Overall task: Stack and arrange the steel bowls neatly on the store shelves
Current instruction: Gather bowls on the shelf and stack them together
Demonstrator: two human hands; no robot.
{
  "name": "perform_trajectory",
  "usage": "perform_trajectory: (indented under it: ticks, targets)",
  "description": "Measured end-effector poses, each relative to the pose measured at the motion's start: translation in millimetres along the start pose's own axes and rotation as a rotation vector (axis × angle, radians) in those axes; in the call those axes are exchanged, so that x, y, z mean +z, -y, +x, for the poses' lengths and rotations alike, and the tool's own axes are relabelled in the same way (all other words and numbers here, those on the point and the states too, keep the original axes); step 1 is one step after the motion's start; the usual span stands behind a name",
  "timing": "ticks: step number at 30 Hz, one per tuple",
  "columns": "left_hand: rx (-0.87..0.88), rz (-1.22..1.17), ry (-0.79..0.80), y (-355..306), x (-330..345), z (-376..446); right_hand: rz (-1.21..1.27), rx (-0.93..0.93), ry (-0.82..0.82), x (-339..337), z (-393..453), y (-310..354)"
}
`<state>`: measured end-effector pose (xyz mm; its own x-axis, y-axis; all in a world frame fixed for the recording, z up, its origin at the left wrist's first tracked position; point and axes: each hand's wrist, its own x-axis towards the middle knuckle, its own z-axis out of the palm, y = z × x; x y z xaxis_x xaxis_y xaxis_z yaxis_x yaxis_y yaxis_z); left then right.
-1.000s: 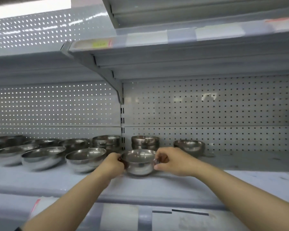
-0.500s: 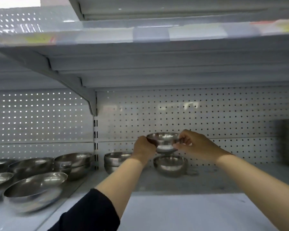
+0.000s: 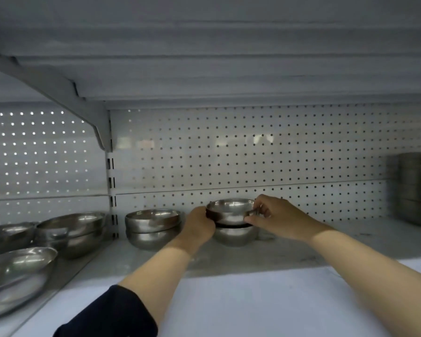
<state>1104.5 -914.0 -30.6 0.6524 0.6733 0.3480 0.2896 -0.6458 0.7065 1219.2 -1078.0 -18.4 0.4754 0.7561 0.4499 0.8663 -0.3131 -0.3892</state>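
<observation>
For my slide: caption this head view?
Both hands, left and right, seat a steel bowl onto another bowl.

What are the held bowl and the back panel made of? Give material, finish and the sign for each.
Held bowl: looks like polished steel, with a silvery mirror sheen and bright highlights inside. Back panel: likely painted sheet metal, pale grey and matte, punched with regular rows of holes; the coating type is unclear.

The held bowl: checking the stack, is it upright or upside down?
Upright: the held bowl shows its open mouth and shiny inside, over the lower bowl.
</observation>
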Motion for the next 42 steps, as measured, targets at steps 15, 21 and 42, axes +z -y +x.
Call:
perform_trajectory:
  ticks: [15,21,42]
  targets:
    - [-0.058,0.012,0.111,3.3,1.4,-1.2,0.019,-0.031,-0.045,2.3,-2.0,-1.1]
    - [-0.104,-0.059,0.091,-0.1,2.1,1.6,0.03,-0.056,-0.067,6.7,-4.0,0.1]
    - [-0.069,-0.051,0.141,9.3,5.7,5.6,0.031,-0.088,0.007,14.3,-0.9,7.7]
